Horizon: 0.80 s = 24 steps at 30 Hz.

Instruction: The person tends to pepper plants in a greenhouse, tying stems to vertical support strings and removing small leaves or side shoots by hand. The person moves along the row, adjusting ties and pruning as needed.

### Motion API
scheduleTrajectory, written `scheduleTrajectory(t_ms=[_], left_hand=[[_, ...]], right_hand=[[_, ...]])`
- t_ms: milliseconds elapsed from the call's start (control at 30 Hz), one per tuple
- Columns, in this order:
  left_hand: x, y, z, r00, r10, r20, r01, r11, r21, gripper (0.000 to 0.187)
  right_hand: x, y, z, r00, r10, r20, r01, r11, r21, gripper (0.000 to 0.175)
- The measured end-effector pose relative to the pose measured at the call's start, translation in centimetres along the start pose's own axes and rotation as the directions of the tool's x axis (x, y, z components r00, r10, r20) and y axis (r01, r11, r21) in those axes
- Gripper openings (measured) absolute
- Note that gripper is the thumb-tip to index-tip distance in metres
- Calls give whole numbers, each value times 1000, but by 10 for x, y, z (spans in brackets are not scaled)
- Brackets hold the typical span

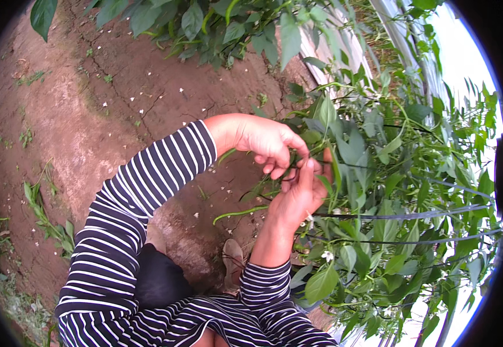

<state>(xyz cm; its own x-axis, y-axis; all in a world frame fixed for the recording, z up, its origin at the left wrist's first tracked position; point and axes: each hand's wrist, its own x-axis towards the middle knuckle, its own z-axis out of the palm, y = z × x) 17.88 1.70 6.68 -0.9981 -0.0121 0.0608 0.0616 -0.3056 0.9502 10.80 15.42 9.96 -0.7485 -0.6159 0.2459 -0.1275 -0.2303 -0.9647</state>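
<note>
My left hand [271, 145] reaches in from the left, its index finger bent down to the fingertips of my right hand [301, 186]. The right hand is palm up, its thumb raised against the fingers at a thin dark cord [355, 166], which runs right into the leaves. What the left fingertips pinch is hidden where the hands meet. Both hands are at the edge of a leafy pepper plant [359, 147] with small white flowers. A long, slender green pepper [240, 213] hangs left of the right wrist.
More dark cords [416, 215] cross the foliage at the right. Another pepper plant [234, 30] with hanging green peppers stands at the top. Cracked soil [147, 91] bears fallen petals, and a cut leafy stem [45, 217] lies at the left. A shoe [232, 260] shows below.
</note>
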Motion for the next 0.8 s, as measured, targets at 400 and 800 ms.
scheduleTrajectory(t_ms=[400, 800], left_hand=[[9, 1, 13, 965, 175, -194, -175, 984, 18, 32], [28, -38, 0, 460, 808, -367, -370, 550, 748, 6]], right_hand=[[5, 1, -7, 979, 199, -50, -200, 979, -25, 39], [4, 1, 0, 958, 286, -11, -282, 949, 142, 28]])
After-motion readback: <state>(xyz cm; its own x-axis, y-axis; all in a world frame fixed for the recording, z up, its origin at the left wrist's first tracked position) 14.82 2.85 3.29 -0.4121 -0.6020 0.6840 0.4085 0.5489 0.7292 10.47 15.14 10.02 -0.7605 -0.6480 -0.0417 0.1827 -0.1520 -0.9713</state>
